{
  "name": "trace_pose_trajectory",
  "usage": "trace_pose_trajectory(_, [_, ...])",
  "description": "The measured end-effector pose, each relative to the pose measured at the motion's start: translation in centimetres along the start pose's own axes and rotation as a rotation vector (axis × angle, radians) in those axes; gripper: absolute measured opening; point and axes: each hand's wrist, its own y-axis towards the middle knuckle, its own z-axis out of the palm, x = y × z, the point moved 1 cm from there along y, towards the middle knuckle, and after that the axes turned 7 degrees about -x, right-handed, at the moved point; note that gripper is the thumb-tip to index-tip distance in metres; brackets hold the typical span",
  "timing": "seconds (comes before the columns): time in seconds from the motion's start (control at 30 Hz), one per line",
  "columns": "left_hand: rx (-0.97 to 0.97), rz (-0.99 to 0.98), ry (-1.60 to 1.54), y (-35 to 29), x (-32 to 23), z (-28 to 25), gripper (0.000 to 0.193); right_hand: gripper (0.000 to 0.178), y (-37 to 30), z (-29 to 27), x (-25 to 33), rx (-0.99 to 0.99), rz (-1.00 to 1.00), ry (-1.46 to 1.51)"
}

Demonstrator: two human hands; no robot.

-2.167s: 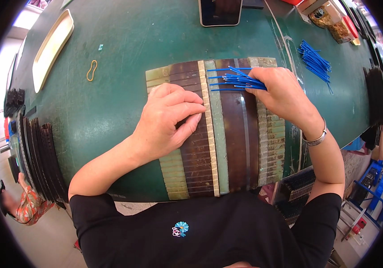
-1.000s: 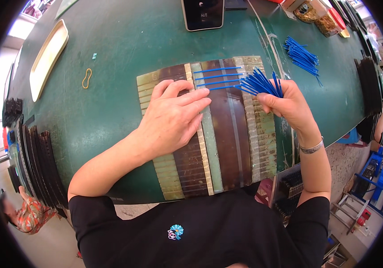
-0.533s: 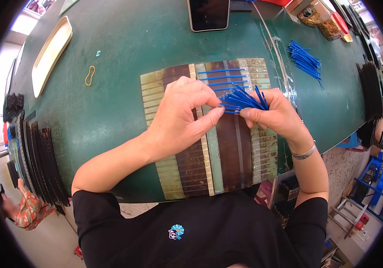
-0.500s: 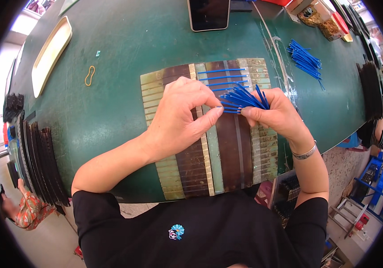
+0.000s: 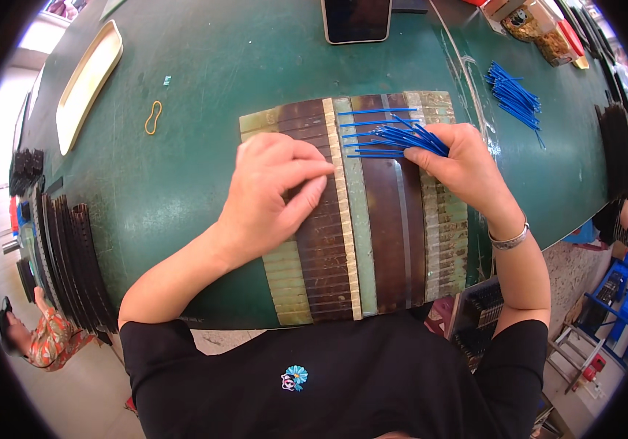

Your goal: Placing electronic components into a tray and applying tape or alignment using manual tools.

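Reckoned from the middle of the grooved board (image 5: 394,241), the right hand (image 5: 460,161) was at two o'clock, its fingers closed around a bundle of blue wires (image 5: 402,137). The bundle fanned out toward nine o'clock over the board's upper half; the wires were thin, straight and bright blue, with paler tips. Beyond them, toward twelve o'clock, several laid wires (image 5: 376,111) of the same blue ran side by side across the board, roughly parallel and slightly spaced. Lower down, it was hard to tell which wires lay flat and which belonged to the bundle.

The left hand (image 5: 270,190) was between nine and ten o'clock over the board, thumb and forefinger drawn near each other beside the cream strip (image 5: 342,219); whether they pinched anything could not be told.

The board had upright bands of pale green and dark brown, ribbed crosswise at both sides, with a smooth brown band right of centre. It lay on a green surface (image 5: 182,183). At two o'clock, well apart, was a loose wire pile (image 5: 513,96).
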Motion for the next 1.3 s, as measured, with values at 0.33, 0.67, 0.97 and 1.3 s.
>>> trace_pose_trajectory(0.33, [0.036,0.128,0.073,0.1,-2.1,1.0,0.028,0.013,-0.5,-1.8,0.3,-0.051,-0.002,-0.051])
trace_pose_trajectory(0.67, [0.105,0.140,0.043,-0.8,-1.2,0.5,0.032,0.011,-0.3,0.9,1.2,0.016,-0.060,-0.132])
trace_pose_trajectory(0.97, [0.022,0.121,-0.008,0.3,-2.4,1.5,0.027,0.010,-2.1,-0.7,0.3,0.030,0.060,0.103])
trace_pose_trajectory(1.3, [0.017,-0.052,-0.034,-0.4,-1.3,0.5,0.015,0.014,-2.5,0.0,-0.3,0.017,0.120,0.120])
